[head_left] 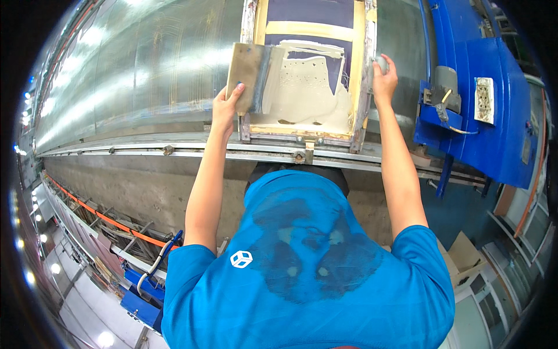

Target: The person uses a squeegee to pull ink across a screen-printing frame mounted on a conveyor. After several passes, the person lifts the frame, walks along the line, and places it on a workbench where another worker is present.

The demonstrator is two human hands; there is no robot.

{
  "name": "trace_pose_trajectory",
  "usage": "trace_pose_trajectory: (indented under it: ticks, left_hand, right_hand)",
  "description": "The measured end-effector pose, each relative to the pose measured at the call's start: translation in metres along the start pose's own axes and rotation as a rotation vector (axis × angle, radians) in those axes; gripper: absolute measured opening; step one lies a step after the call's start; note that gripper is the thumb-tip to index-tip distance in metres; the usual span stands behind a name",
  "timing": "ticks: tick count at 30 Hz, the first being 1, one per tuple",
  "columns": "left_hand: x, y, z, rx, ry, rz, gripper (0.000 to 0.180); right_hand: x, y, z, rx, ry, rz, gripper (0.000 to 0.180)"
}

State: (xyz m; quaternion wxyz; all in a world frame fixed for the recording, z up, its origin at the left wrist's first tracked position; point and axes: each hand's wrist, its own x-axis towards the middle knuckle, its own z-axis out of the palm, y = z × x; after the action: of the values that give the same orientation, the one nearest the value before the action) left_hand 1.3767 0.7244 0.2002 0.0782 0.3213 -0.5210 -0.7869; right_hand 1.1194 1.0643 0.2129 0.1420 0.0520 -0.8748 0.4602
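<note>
- The squeegee (250,70), a flat brownish plate with a dark lower edge, lies across the left rail of the frame (331,138), beside the pale paste (334,107).
- My left hand (225,104) pinches the squeegee at its left near corner, thumb laid on top, the other fingers mostly hidden underneath; the forearm reaches forward nearly straight.
- My right hand (385,81) has thumb and fingers closed about a small grey piece (381,63) beside the frame's right rail; I cannot tell whether that piece is fixed there. This forearm slants inward, its elbow wider than the wrist.
- The frame sits at the near edge of the desk (163,58), the paste covering much of its dark mesh (311,13).
- A metal rail (197,149) runs along that near edge, before my blue shirt (314,262).
- Right of the desk stands a blue machine (465,52).
</note>
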Motion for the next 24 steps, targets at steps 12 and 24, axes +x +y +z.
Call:
trace_pose_trajectory:
  ticks: [12, 24]
  left_hand:
    - [0.058, 0.033, 0.079, 1.055, -0.261, 0.641, 0.042]
    - [0.161, 0.073, 0.138, 1.196, -0.465, 0.648, 0.038]
  right_hand:
    - [0.031, 0.007, 0.007, -0.184, -0.218, 0.065, 0.037]
    - [0.043, -0.082, 0.053, -0.466, -0.660, -0.404, 0.040]
